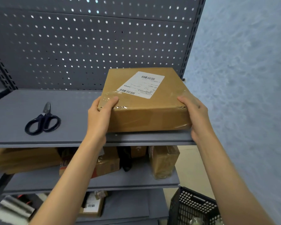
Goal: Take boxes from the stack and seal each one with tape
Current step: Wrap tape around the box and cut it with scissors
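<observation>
In the head view, a flat cardboard box (146, 101) with a white shipping label (140, 84) and clear tape over its near edge sits on the grey shelf (68, 127) at about 2 o'clock from centre. The left hand (99, 116) grips its left near corner, thumb on top; the right hand (195, 117) clasps the right near corner. Black-handled scissors (43, 120) lie on the shelf at 9 o'clock, well apart from the box.

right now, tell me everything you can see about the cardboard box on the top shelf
The cardboard box is flat, brown and closed. A white shipping label with barcodes sits askew on top, and clear tape crosses its near edge. It rests at the grey shelf's right end. The left hand and right hand grip its near corners.
</observation>
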`<state>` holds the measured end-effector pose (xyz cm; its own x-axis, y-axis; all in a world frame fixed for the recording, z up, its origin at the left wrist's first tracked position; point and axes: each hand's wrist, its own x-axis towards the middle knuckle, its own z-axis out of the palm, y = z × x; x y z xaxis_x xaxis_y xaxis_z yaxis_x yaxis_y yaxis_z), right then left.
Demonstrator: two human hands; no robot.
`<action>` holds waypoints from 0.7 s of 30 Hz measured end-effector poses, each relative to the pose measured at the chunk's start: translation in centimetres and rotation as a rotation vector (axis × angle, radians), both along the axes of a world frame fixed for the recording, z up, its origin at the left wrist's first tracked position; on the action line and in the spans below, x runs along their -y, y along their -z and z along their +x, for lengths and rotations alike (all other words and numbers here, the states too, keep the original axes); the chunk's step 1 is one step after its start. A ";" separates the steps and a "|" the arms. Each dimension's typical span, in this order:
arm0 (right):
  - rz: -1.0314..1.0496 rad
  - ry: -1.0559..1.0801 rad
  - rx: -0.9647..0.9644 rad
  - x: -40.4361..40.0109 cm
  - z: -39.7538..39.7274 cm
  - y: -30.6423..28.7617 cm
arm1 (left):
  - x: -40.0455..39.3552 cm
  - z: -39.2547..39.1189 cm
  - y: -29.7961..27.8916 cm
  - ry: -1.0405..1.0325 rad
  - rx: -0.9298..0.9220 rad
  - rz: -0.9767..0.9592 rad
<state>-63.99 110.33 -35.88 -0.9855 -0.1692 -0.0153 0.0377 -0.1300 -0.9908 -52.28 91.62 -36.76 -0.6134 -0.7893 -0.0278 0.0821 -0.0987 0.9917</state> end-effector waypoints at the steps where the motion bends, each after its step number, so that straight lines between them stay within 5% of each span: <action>1: -0.001 -0.003 0.004 -0.1 -0.4 0.3 | -0.1 -0.4 0.2 0.001 0.009 0.003; 21: -0.029 -0.020 -0.002 1.6 -3.2 2.2 | 1.5 -3.5 1.4 -0.072 0.069 -0.037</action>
<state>-67.16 108.69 -38.06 -0.9818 -0.1895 -0.0085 0.0389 -0.1575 -0.9867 -55.77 90.11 -38.14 -0.5524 -0.8327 -0.0382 0.0193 -0.0586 0.9981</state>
